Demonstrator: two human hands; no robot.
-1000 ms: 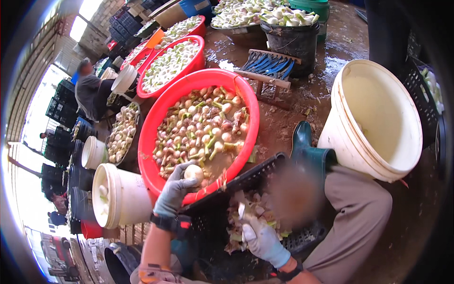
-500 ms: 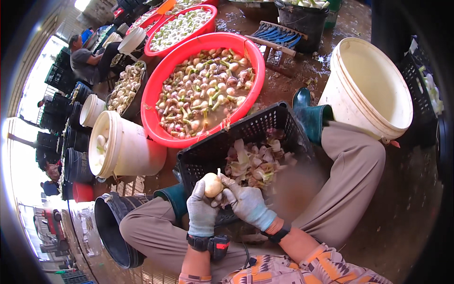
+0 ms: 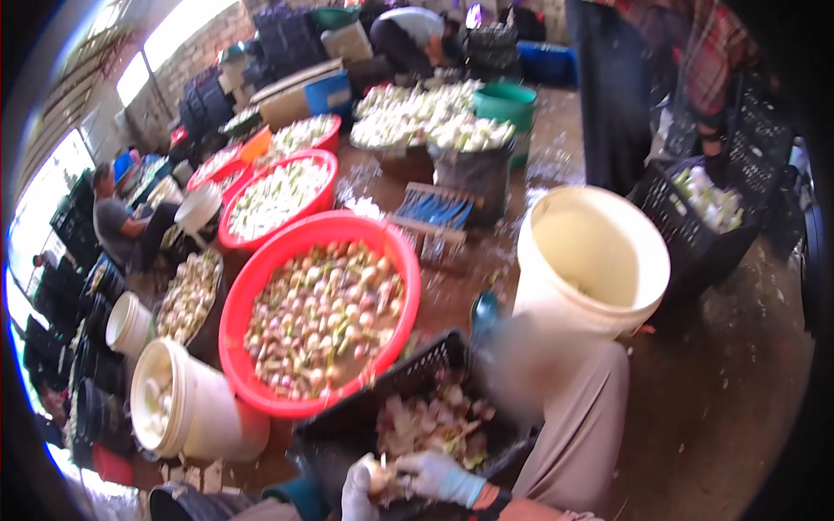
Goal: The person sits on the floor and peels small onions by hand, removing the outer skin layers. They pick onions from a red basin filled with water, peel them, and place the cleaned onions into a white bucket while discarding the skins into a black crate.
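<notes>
At the lower edge, my gloved left hand (image 3: 357, 495) holds a pale garlic bulb (image 3: 380, 478) with a short stem. My right hand (image 3: 437, 476), gloved too, has its fingers bent against the bulb's other side. Some blur hides the exact grip. Both hands are over the near side of a black perforated crate (image 3: 314, 438), in which loose pinkish and cream garlic skins (image 3: 426, 424) lie. Beyond the crate stands a big red tub (image 3: 234, 334) of unpeeled garlic bulbs (image 3: 326, 313) in murky water.
A white bucket (image 3: 204, 404) with pale bulbs stands left; a large white bucket (image 3: 539, 286) stands right. A small rack with blue slats (image 3: 434, 207) is beyond the tub. One person (image 3: 117, 226) sits far left, another (image 3: 413, 35) bends at the back; a plaid sleeve (image 3: 717, 61) reaches toward a crate (image 3: 669, 208).
The view has tilted up and swung right, so my hands and the crate appear lower. The bulb is still between my hands. The back area and a plaid-sleeved person have come into view.
</notes>
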